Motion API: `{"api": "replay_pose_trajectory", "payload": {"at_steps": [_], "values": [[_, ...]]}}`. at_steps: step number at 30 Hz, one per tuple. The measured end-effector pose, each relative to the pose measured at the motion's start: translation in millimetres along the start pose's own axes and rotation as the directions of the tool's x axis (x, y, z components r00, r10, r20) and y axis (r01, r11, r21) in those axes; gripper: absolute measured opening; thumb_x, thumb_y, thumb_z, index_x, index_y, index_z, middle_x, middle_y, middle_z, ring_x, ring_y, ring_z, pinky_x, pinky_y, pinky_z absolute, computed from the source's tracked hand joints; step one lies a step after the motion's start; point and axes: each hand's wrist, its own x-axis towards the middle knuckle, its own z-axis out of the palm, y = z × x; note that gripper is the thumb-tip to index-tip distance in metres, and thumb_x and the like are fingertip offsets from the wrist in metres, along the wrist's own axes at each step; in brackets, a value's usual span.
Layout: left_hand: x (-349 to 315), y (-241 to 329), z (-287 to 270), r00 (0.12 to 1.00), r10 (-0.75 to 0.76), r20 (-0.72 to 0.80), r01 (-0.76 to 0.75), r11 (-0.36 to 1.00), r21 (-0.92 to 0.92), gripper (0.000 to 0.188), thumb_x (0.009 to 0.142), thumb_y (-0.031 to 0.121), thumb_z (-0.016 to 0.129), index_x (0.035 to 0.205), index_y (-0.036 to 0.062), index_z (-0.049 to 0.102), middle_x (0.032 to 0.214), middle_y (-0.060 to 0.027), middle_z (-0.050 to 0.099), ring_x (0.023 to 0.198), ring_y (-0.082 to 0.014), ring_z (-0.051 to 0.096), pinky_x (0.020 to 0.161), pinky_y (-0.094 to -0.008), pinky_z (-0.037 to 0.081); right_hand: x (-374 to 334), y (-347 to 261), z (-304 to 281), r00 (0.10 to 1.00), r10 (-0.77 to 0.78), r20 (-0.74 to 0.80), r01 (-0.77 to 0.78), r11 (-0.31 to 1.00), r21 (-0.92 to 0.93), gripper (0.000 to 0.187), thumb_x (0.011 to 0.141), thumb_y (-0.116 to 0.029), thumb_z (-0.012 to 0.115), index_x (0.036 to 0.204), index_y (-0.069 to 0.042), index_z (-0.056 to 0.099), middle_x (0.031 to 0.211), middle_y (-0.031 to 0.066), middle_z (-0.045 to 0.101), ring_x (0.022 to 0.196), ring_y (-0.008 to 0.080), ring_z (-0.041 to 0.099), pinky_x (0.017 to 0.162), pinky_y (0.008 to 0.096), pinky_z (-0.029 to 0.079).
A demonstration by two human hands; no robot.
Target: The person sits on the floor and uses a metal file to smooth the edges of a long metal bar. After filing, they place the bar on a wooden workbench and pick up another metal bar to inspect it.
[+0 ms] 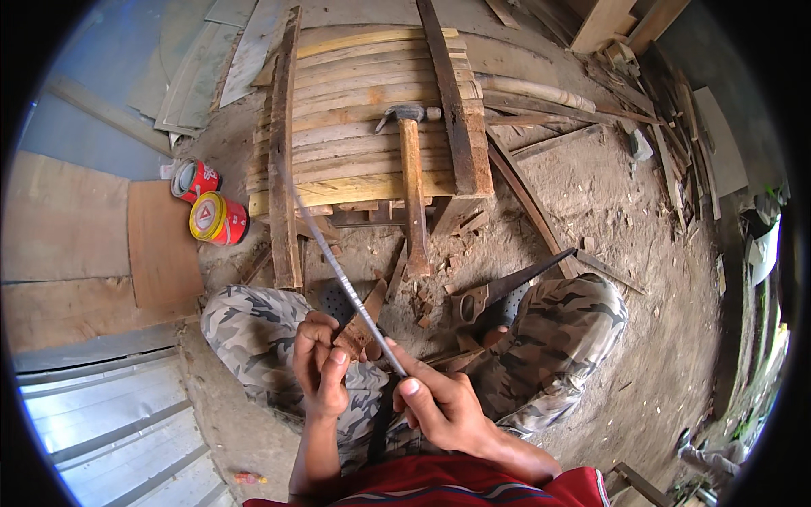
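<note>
Being pinched in the left hand (323,365), the wood piece (355,331) is being steadied, presumably, between the knees (241,317); the strip (340,272) (thin, grey) is being gripped at its near end by the right hand (443,407), probably for control.

Head view: taken from the seated person's head, through the left of two side-by-side fisheye lenses; aimed steeply downward and forward, upright and unmirrored.
Red cloth shirt with a striped hem (397,475): cut off by the lower edge at 6 o'clock, seen from directly above.
Bare left hand (321,363) and bare right hand (439,406): viewed close from above, at 7 and about 6 o'clock.
Row of pale wooden slats (355,127): looked down upon, farther forward, near 12 o'clock.
Silvery ribbed metal sheet (127,435): bent along the rim at 8 o'clock.
</note>
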Motion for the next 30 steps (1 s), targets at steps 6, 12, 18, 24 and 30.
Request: {"api": "replay_pose_trajectory", "payload": {"at_steps": [6, 12, 18, 24, 30], "values": [[0.8, 4.3, 2.7, 0.999, 0.018, 0.043, -0.017, 0.999, -0.032, 0.032, 0.094, 0.028, 0.064, 0.094, 0.0021, 0.045, 0.094, -0.0078, 0.048, 0.077, -0.0114, 0.049, 0.068, -0.0266, 0.042, -5.7, -0.5, -1.6, 0.999, -0.015, 0.036, 0.014, 0.999, 0.038, 0.046, 0.107, -0.019, 0.049, 0.150, -0.003, 0.044, 0.064, 0.0060, 0.059, 0.054, 0.0104, 0.058, 0.058, 0.0268, 0.050], [-6.4, 0.6, -7.0, 0.999, -0.010, 0.042, 0.009, 1.000, 0.004, 0.034, 0.093, 0.031, 0.063, 0.093, 0.0024, 0.045, 0.093, -0.0079, 0.050, 0.082, -0.0126, 0.046, 0.075, -0.0279, 0.040, -2.9, 4.1, -6.1, 0.996, -0.020, 0.085, 0.023, 0.999, -0.035, 0.046, 0.108, -0.023, 0.046, 0.150, -0.005, 0.045, 0.072, 0.0018, 0.064, 0.055, 0.0064, 0.057, 0.053, 0.0230, 0.049], [-7.5, -4.4, -7.2, 0.998, 0.026, 0.057, -0.027, 0.999, 0.022, 0.032, 0.093, 0.029, 0.063, 0.094, 0.0023, 0.045, 0.090, -0.0051, 0.045, 0.078, -0.0112, 0.041, 0.070, -0.0275, 0.035, -1.4, 5.1, -3.1, 0.989, 0.086, 0.122, -0.084, 0.996, -0.020, 0.046, 0.108, -0.022, 0.047, 0.151, -0.008, 0.043, 0.065, 0.0050, 0.061, 0.055, 0.0103, 0.059, 0.059, 0.0273, 0.052], [-9.4, -4.4, -5.3, 0.999, 0.018, 0.045, -0.019, 1.000, 0.025, 0.033, 0.093, 0.029, 0.063, 0.092, 0.0019, 0.044, 0.088, -0.0047, 0.045, 0.074, -0.0097, 0.040, 0.067, -0.0250, 0.035, -8.6, 4.0, -0.3, 0.994, 0.069, 0.090, -0.078, 0.991, 0.104, 0.046, 0.108, -0.024, 0.046, 0.151, -0.009, 0.044, 0.065, 0.0028, 0.060, 0.052, 0.0090, 0.057, 0.057, 0.0258, 0.052], [-7.1, 5.5, 2.0, 0.999, 0.031, 0.017, -0.031, 0.999, -0.012, 0.033, 0.094, 0.029, 0.063, 0.091, 0.0025, 0.045, 0.083, -0.0046, 0.046, 0.073, -0.0091, 0.042, 0.066, -0.0249, 0.037, -8.9, 7.0, 1.1, 0.998, 0.001, 0.067, -0.002, 1.000, 0.018, 0.045, 0.107, -0.022, 0.048, 0.150, -0.008, 0.045, 0.062, 0.0019, 0.058, 0.052, 0.0092, 0.057, 0.057, 0.0258, 0.052]]}}
